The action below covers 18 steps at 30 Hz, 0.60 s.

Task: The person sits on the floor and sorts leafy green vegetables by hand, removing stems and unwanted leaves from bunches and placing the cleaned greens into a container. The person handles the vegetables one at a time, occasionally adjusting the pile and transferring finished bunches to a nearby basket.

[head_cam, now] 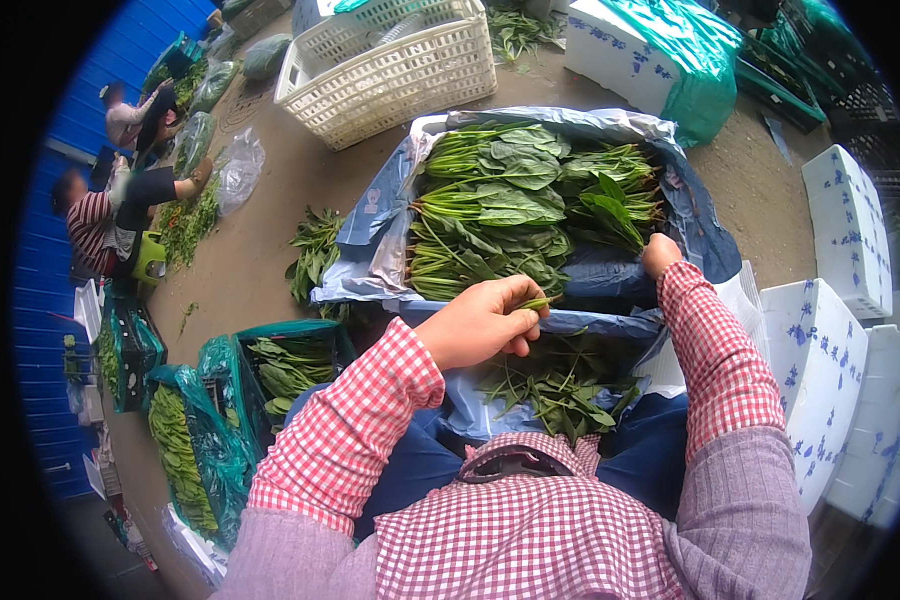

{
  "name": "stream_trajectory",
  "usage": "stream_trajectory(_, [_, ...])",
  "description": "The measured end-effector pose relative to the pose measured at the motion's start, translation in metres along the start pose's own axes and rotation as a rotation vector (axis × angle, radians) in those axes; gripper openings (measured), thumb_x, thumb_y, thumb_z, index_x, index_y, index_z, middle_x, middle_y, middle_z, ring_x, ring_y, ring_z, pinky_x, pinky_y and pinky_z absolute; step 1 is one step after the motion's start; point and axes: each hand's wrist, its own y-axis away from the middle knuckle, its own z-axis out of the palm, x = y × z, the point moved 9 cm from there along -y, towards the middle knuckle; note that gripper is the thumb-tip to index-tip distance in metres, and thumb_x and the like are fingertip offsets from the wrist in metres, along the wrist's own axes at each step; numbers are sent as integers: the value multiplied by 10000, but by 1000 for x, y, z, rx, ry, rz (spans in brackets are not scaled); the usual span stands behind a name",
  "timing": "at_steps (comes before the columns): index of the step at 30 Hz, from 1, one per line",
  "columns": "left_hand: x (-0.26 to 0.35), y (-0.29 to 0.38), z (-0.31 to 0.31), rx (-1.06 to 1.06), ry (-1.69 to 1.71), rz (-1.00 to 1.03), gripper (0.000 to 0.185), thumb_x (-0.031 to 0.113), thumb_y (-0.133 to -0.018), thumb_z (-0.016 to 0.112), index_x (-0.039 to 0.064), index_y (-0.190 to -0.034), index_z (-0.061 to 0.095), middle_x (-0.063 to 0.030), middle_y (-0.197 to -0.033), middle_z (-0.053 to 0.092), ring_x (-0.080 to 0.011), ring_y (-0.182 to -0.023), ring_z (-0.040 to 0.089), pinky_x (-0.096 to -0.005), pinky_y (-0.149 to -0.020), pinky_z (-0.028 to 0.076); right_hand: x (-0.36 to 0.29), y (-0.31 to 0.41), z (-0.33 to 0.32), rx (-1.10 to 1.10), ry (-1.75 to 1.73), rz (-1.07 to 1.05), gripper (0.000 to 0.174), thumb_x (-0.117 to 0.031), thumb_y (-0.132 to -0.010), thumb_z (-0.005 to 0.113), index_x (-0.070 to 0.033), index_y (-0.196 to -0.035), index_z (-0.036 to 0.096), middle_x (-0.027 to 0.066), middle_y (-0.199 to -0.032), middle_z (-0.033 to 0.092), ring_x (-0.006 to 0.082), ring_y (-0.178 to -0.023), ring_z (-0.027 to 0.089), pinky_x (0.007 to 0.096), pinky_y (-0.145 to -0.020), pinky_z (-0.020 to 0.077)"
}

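Observation:
My left hand (487, 319) pinches a small green leaf piece (535, 303) between thumb and fingers, above the near rim of a box lined with blue-grey plastic (375, 202). In that box lie bunched spinach plants (521, 161) in rows, with root ends toward the side walls. At the box's right side, my right hand (658, 255) closes around the stem end of a spinach plant (613, 208), whose leaves point up and left. Bare plastic liner (607, 268) shows beside it. Loose leaves and stems (570, 397) lie on blue plastic between my knees.
Green-lined crates of leafy vegetables (289, 367) stand at my left. White foam boxes (814, 360) with blue printing line my right. Beyond the spinach are a cream plastic crate (397, 86) and a foam box (615, 56). Two people (94, 225) sit at far left near greens.

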Motion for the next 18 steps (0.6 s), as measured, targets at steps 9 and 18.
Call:
stream_trajectory(9, [29,0,-31,309,-182,252,189,99,-915,660,-31,-1049,690,-48,-974,711,-103,-906,621,-267,-865,507,-28,16,-38,175,-53,-147,172,-156,-818,727,-48,-947,764,225,-926,728,393,-921,711,460,-840,558])
stream_trajectory(18, [58,17,-46,639,-403,629,183,139,-938,688,17,-1068,730,-107,-958,727,-186,-806,687,-313,-729,547,-99,105,-202,480,-276,-483,132,-89,-883,710,-21,-994,730,150,-927,719,257,-791,695,348,-738,541])
